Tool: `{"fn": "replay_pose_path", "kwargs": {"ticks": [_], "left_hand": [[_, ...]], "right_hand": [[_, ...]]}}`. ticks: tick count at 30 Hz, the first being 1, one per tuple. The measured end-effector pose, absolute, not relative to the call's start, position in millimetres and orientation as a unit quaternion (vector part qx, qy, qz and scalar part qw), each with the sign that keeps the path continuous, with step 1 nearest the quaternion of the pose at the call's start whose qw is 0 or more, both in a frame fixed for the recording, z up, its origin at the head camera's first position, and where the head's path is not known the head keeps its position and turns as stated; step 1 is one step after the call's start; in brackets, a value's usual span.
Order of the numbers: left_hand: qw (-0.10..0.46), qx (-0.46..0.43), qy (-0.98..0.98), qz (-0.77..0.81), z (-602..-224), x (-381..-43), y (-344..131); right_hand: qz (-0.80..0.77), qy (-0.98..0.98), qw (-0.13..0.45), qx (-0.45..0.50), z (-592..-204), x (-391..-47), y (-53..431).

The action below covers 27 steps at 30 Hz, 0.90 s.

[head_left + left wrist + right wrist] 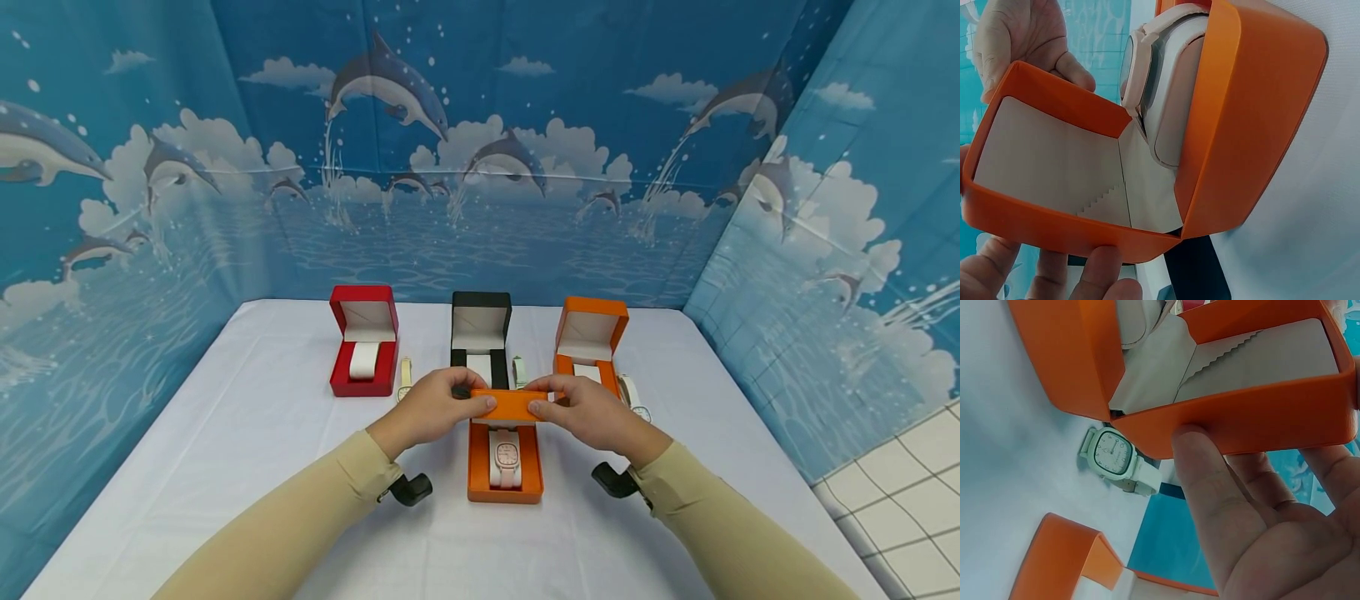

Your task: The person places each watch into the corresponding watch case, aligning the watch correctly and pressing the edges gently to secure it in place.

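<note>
An orange watch box (476,471) stands in front of me with its lid (510,406) raised. Inside it, a pink watch (507,454) wraps a white cushion; the left wrist view shows the same watch (1137,72) from the side. My left hand (438,407) pinches the lid's left end, thumb on the near edge and fingers beyond it. At the right end, my right hand (592,414) holds the lid in the same way. The lid's pale lining (1047,162) shows in the left wrist view. From the right wrist, the right hand's fingers (1199,469) touch the lid's side.
Behind, a red box (362,387), a black box (480,300) and another orange box (596,306) stand open with white cushions. A yellowish watch (406,373), a green watch (519,372) and a white watch (628,389) lie beside them on the white tablecloth (277,400).
</note>
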<state>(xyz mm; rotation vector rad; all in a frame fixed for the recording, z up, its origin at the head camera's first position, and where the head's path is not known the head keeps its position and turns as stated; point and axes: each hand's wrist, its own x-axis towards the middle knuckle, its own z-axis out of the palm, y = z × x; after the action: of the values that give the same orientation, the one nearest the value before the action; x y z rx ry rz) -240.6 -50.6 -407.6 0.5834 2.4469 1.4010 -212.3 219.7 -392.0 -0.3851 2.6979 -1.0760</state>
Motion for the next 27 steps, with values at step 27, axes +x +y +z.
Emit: {"fn": "replay_pose_path", "kwargs": {"ticks": [27], "left_hand": [[0.137, 0.207, 0.836, 0.489, -410.5, -234.6, -53.8]], "right_hand": [[-0.369, 0.906, 0.138, -0.156, -394.4, -206.5, 222.2]]}}
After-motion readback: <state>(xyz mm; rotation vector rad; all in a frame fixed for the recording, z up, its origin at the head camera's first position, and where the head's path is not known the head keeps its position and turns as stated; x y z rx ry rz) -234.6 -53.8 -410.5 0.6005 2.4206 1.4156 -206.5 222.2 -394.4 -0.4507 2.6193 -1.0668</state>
